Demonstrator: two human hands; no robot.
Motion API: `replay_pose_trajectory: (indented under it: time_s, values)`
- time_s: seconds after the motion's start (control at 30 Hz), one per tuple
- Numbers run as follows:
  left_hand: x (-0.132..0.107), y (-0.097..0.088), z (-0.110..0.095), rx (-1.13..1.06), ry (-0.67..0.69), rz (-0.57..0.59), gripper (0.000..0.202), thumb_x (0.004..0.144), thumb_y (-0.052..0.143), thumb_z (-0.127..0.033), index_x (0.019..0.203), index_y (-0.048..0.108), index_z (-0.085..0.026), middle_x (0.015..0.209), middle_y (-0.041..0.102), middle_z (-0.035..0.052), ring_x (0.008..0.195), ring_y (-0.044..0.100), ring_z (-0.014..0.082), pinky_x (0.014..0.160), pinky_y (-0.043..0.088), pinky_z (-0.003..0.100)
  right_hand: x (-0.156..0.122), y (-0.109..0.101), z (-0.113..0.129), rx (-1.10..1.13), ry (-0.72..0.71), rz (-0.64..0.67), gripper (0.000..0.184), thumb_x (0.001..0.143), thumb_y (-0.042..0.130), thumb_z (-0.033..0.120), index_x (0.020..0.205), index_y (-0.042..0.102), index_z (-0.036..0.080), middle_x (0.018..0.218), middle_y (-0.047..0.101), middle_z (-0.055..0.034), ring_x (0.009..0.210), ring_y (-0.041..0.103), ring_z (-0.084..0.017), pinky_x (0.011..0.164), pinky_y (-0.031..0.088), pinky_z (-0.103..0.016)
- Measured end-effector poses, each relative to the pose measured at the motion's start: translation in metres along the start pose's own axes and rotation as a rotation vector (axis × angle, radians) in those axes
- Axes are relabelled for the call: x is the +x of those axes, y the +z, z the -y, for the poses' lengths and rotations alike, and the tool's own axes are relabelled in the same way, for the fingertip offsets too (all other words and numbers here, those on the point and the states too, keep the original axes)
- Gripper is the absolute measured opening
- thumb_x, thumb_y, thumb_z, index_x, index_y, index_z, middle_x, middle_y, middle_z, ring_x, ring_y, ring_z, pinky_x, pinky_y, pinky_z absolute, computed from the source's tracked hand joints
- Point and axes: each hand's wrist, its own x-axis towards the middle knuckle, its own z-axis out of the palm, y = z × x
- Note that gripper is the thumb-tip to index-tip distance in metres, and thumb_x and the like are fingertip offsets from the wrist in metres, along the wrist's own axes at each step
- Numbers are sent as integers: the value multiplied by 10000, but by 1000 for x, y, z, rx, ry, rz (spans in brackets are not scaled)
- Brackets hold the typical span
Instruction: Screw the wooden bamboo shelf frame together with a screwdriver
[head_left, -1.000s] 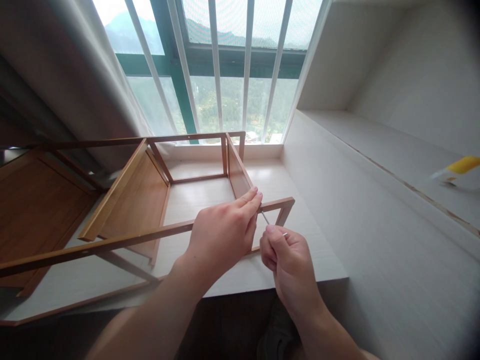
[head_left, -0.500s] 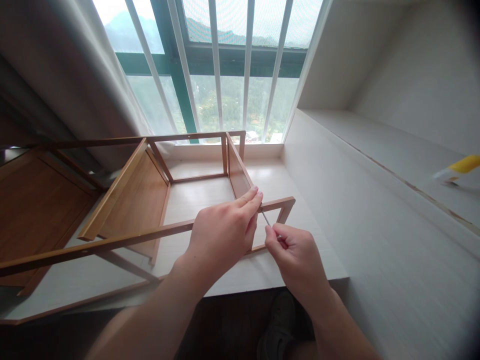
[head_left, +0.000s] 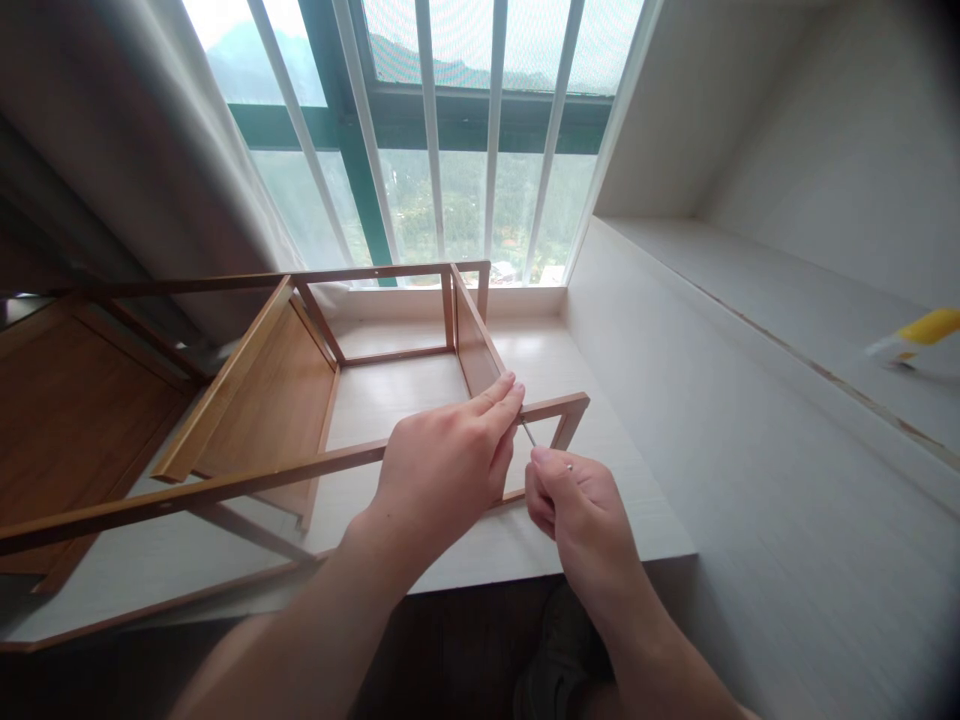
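Note:
A brown wooden shelf frame lies on its side on a pale desk below the window. My left hand is closed over the frame's near rail, its fingertips at the joint with the upright panel. My right hand is closed in a pinch on a thin metal hex key, whose tip points up into the rail just beside my left fingertips.
A barred window with a curtain on its left lies behind the frame. A pale wall ledge runs along the right, with a yellow-and-white object on it. Below the desk edge the floor is dark.
My right hand has twisted at the wrist on the hex key, rolling one way and back again. My left hand and the frame have stayed still.

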Motion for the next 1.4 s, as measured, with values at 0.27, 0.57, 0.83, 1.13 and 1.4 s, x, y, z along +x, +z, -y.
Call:
replay_pose_trajectory:
  time_s: [0.27,0.57,0.83,1.13,1.4]
  values:
    - [1,-1,-1,6,-4,6,410,926,440,-275,1317,550,-329,1371,538,-29,857,701,171,627,532,280,-9,24,6,728,240,-6,419,924,471,345,578,283,202,470,240,77,406,173,-73,410,119,-243]
    - [0,0,0,-15,-18,2,403,939,426,-293,1322,542,-337,1369,544,-21,881,699,181,627,526,285,-13,25,-1,627,134,-84,466,917,505,347,528,294,200,466,238,67,425,182,-77,415,131,-256]
    - [0,1,0,-8,-13,6,419,929,438,-290,1334,533,-339,1376,537,-22,900,698,186,654,537,290,-4,16,-8,379,70,-85,493,924,494,385,505,306,204,463,247,61,438,192,-80,428,141,-271]
    - [1,-1,-1,5,-16,13,418,926,443,-293,1332,533,-340,1383,526,-32,904,697,185,653,538,287,0,6,-11,90,-31,-128,476,924,503,385,526,313,204,482,288,51,478,225,-91,461,186,-276]
    - [1,-2,-1,-2,-16,21,420,923,445,-291,1332,536,-335,1382,528,-21,920,695,189,658,542,286,0,-2,0,-355,-143,-141,421,911,492,320,567,280,200,550,215,50,524,211,-98,492,176,-280]
